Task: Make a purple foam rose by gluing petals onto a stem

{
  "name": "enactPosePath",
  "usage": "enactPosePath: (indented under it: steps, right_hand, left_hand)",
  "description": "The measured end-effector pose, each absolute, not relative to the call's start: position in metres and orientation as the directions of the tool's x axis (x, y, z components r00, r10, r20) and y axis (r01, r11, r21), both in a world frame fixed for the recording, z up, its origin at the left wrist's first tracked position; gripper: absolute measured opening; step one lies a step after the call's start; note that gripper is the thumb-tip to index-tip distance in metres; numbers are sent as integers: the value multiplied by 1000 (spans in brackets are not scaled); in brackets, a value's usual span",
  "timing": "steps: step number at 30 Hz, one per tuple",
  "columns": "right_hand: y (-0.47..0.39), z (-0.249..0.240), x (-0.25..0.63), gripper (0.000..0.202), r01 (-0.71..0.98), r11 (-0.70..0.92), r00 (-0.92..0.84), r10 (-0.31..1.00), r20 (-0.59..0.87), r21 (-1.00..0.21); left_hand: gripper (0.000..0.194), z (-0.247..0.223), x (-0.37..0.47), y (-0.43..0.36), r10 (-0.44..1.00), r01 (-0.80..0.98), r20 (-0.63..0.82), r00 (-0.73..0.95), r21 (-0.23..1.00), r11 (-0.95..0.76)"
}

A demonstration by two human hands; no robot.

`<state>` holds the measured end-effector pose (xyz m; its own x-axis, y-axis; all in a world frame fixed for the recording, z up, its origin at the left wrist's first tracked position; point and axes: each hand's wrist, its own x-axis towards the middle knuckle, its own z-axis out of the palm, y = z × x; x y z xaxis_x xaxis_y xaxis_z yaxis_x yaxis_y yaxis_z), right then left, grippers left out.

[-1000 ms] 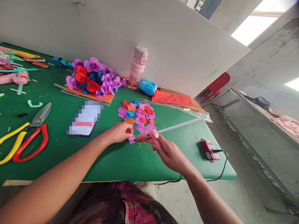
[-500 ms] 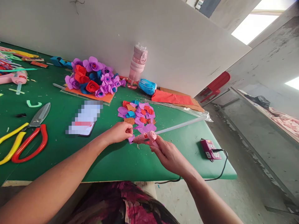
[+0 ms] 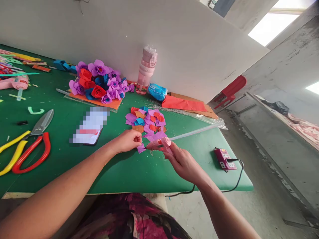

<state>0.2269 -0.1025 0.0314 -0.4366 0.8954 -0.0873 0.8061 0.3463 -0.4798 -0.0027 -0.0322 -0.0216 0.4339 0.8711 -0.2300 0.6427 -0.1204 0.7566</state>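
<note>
While the right hand (image 3: 181,161) holds the pink glue gun (image 3: 160,144) with its grip closed around the handle, the left hand (image 3: 129,140) keeps a pinch grip, thumb against fingers, on a small purple petal (image 3: 141,148) at the center of the frame. The gun nozzle points toward the petal; contact cannot be confirmed. Loose petals (image 3: 151,121) lie just above both hands on the green table (image 3: 119,179) — a phone (image 3: 91,127) lies left of center.

glue guns (image 3: 159,143): 2 | scissors (image 3: 43,123): 1 | phone (image 3: 92,127): 1 | bottle (image 3: 146,70): 1 | chair (image 3: 231,90): 1
</note>
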Motion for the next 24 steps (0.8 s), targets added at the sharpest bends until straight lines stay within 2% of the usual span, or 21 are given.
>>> enactPosePath:
  steps: [8, 15, 24]
  right_hand:
    - [-105, 36, 228, 22, 786, 324, -432, 897, -93, -526]
    - [-107, 30, 221, 19, 784, 389, -473, 879, -61, -484]
    - [-109, 34, 227, 20, 818, 373, -448, 891, -78, -438]
  left_hand:
    - [5, -22, -3, -32, 871, 629, -225, 436, 768, -117]
    - [5, -21, -2, -33, 875, 633, -233, 426, 767, -104]
    - [6, -24, -3, -32, 875, 630, -217, 433, 767, -121]
